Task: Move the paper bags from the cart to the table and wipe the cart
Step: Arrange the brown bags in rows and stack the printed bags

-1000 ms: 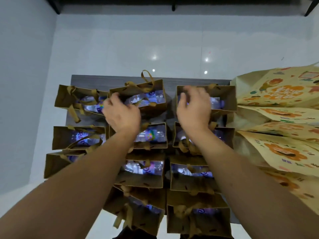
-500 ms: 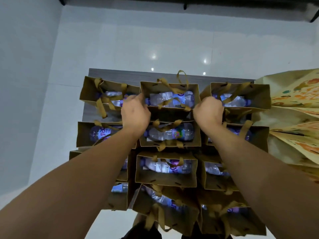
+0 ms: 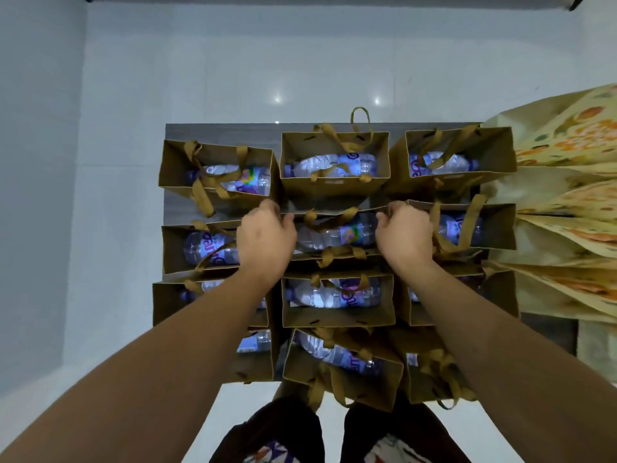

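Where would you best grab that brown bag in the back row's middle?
Probably by the ribbon handles of the back middle bag, coming from above: the bag stands upright with its mouth open, one loop sticks up free, and neighbouring bags crowd its sides.

A glossy white tiled floor (image 3: 300, 61) fills the far part of the scene, with faint grout lines and three small bright reflections of ceiling lights on it. A plain pale grey wall (image 3: 36, 195) runs down the left side and meets the floor in a straight edge. Along the far edge lies a dark band, with dark slanted legs at both corners.
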{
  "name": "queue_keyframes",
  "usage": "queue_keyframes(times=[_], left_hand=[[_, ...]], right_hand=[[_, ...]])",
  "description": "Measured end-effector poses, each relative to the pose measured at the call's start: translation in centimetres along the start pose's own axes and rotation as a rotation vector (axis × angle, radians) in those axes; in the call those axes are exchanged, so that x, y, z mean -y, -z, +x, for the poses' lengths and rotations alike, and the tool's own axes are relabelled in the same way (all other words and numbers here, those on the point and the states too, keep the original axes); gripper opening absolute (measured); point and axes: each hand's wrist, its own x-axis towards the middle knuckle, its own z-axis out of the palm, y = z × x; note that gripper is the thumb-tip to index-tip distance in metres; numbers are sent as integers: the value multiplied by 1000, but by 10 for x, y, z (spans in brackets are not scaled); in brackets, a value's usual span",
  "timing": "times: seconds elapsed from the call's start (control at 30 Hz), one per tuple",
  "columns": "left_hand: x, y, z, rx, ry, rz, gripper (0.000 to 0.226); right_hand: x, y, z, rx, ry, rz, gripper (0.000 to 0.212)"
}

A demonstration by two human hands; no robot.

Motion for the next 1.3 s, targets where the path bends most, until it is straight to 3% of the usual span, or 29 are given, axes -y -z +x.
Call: queue_keyframes(times=[0.13, 0.27, 0.5, 0.73, 0.87, 1.1, 1.3], left_hand=[[13, -8, -18, 70, -73, 59, 18], [7, -12, -13, 29, -126, 93, 14], [15, 1, -40, 41, -102, 39, 17], [55, -19, -111, 161, -14, 129, 25], [54, -31, -113, 94, -21, 114, 20], [55, -36, -136, -44, 55, 24, 21], [64, -50, -214, 75, 98, 136, 32]], right_hand=[[-11, -5, -8, 34, -40, -88, 18], [-18, -6, -9, 58, -75, -137, 15], [-28, 2, -56, -78, 23, 67, 19], [-53, -19, -102, 198, -108, -114, 12], [-63, -25, -105, 179, -73, -128, 12], [-93, -20, -153, 7, -11, 167, 29], [-137, -30, -213, 163, -73, 14, 18]])
